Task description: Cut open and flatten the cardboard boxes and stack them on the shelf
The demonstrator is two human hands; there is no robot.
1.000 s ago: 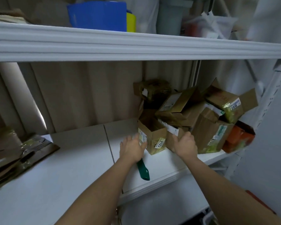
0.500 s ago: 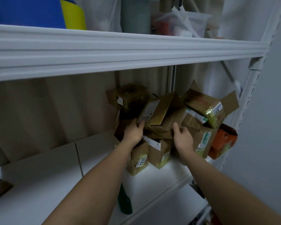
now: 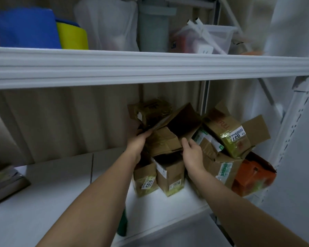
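We see the left hand (image 3: 138,142) and right hand (image 3: 192,154) gripping opposite sides of an open cardboard box (image 3: 169,138) atop the pile on the white shelf (image 3: 61,184). Labelled boxes (image 3: 228,134) crowd its right; a green-handled tool (image 3: 122,227) lies below.

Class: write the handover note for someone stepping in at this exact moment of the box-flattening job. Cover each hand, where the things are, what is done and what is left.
Left hand: grips the left flap of the open box on top of the pile.
Right hand: fingers curled round that box's right edge.
Things: the pile of uncut boxes sits at the right of the lower shelf; the green cutter lies on that shelf, partly behind the left forearm; flattened cardboard is at the far left.
Done: some cardboard flattened.
Left: lift this box out, cut and flatten it, stack it, then do the rest.
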